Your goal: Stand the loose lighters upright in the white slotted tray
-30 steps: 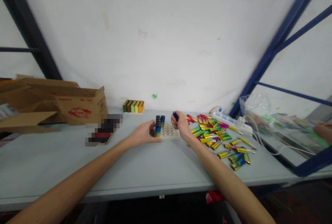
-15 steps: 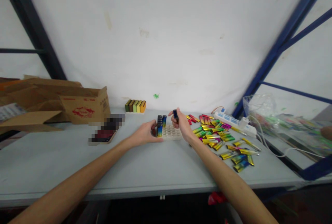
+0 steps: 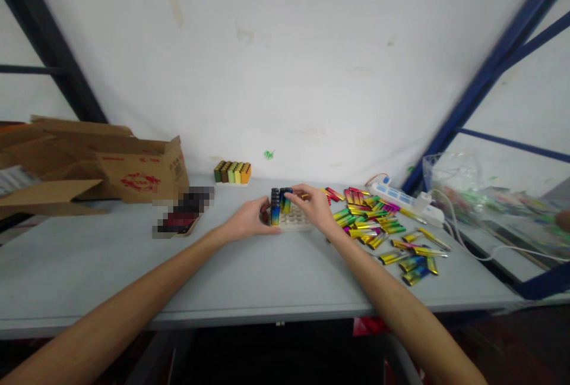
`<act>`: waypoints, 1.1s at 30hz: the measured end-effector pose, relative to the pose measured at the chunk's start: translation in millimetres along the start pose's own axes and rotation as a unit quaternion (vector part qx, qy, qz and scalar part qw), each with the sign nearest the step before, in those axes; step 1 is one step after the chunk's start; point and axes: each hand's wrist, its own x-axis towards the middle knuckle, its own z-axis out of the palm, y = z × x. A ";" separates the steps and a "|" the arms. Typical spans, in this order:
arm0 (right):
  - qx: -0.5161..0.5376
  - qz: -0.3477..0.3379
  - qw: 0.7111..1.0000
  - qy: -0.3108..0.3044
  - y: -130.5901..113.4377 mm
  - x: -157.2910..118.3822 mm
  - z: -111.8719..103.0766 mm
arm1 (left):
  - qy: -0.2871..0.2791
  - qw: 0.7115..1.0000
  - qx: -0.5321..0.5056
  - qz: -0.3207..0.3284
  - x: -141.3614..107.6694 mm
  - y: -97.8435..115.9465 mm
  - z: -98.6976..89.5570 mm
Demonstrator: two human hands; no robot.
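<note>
A white tray with rows of holes (image 3: 297,220) lies on the table in front of me. At its left end stands a row of upright blue-and-yellow lighters (image 3: 275,214). My left hand (image 3: 248,218) grips that end, its thumb along the front edge and its fingers behind. With thumb and fingertips, my right hand (image 3: 314,205) pinches a blue-and-yellow lighter (image 3: 285,204) standing upright at the tray, just right of the row. Whether it sits fully in a hole is hard to see. Shiny multicoloured lighters (image 3: 367,226) lie loose in a pile to the right.
A filled block of green, brown and yellow lighters (image 3: 233,173) stands by the wall. On the left are an open cardboard box (image 3: 140,177) and a blurred-out phone (image 3: 184,212). A white power strip (image 3: 407,204) with cables and plastic bags (image 3: 449,177) are on the right.
My right hand has come down and left, bringing the blue lighter from the air to the tray beside the row. My left hand keeps its hold on the tray.
</note>
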 end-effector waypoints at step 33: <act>-0.412 0.039 0.901 -0.130 -83.6 -124.4 -217.8 | -0.001 0.997 0.073 -0.015 4.5 4.8 -5.9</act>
